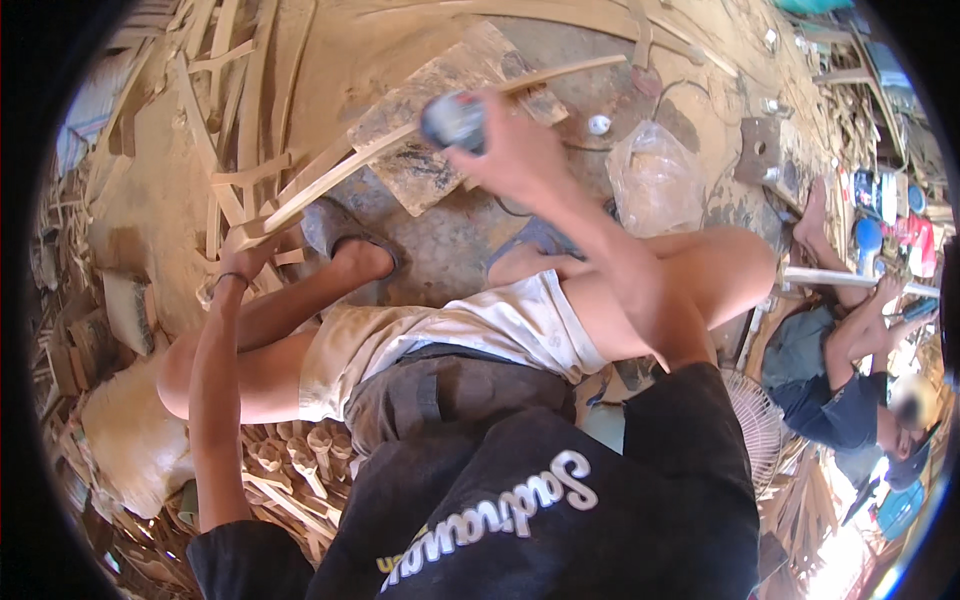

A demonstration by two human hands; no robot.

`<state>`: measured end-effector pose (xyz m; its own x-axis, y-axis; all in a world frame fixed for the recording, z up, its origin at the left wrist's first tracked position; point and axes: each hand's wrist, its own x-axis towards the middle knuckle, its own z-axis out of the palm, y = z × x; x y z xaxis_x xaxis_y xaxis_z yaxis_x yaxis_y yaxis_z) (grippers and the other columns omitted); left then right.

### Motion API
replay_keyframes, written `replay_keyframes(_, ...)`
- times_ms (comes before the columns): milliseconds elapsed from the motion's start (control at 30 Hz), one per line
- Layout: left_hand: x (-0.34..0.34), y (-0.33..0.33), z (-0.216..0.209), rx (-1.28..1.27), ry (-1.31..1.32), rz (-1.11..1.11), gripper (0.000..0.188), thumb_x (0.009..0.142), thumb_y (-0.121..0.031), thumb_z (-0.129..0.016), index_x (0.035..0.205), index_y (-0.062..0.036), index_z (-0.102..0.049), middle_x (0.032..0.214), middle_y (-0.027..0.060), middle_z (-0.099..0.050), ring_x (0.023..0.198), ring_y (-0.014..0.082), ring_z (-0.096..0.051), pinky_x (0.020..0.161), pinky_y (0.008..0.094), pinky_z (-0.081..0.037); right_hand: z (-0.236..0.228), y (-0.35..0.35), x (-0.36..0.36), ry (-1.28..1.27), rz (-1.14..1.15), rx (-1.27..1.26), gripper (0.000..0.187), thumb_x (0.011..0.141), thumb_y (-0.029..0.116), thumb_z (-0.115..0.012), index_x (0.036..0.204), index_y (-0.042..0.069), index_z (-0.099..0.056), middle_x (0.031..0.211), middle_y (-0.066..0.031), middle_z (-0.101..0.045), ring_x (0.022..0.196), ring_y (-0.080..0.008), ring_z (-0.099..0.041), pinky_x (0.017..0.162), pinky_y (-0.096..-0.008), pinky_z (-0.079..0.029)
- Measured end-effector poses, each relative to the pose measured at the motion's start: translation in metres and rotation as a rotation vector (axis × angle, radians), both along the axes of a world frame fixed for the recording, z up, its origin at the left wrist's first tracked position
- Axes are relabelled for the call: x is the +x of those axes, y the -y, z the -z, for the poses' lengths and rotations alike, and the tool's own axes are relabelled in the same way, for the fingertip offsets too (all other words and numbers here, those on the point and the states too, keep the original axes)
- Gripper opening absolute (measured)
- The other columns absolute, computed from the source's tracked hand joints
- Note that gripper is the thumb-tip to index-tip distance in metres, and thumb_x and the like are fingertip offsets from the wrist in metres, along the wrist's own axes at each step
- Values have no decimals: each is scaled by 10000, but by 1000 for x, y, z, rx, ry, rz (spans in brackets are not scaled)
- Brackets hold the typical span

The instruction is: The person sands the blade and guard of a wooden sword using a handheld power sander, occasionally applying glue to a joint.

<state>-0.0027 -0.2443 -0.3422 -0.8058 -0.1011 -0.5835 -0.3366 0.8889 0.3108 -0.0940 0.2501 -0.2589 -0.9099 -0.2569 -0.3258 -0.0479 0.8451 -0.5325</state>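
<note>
A long, narrow wooden strip slants from near left up to far right. My left hand is closed round its near end. Farther along, my right hand grips a small power sander, a rounded dark-and-grey tool smeared by motion. The tool meets the upper side of the strip; its exact contact is blurred. Beneath them lies a dusty, worn board between my feet. My left foot wears a grey sandal.
Wooden pieces are stacked at left. A clear plastic bag lies beyond my right knee, near a dark block with a hole. A fan stands at right. Another person sits far right, holding a pale strip.
</note>
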Motion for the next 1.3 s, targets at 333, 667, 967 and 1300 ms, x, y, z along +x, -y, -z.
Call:
replay_keyframes(333, 21, 40, 33, 22, -149, 93, 486, 961, -340, -891, 1369, -89, -806, 1142, 169, -857, 1031, 259, -835, 916, 403, -641, 15, -12, -8, -105, -31, 50, 744, 886, 461, -860, 1407, 18, -565, 1000, -261, -821, 935, -481, -812, 851, -574, -644)
replay_keyframes(667, 28, 56, 37, 29, -141, 47, 505, 963, -338, -899, 1368, -52, -803, 1135, 176, -860, 1038, 236, -838, 928, 387, -642, 36, -102, -48, -137, 233, 204, 891, 877, 540, -871, 1517, 25, -526, 1160, -310, -808, 1128, -481, -789, 1005, -557, -611)
replay_keyframes(967, 19, 79, 36, 175, 16, -135, 471, 994, -234, -871, 1432, -87, -781, 1081, 121, -867, 949, 169, -809, 866, 334, -635, 45, -161, -55, -245, 412, 120, 937, 846, 519, -933, 1526, 0, -549, 1208, -275, -810, 1127, -435, -800, 995, -494, -619)
replay_keyframes(1300, 46, 165, 46, 52, -96, 88, 456, 1025, -327, -862, 1383, -62, -764, 1226, 131, -829, 1119, 237, -786, 993, 404, -618, 5, -14, -9, 52, -18, 47, 776, 900, 525, -860, 1438, 57, -554, 1051, -285, -806, 994, -476, -803, 890, -567, -632)
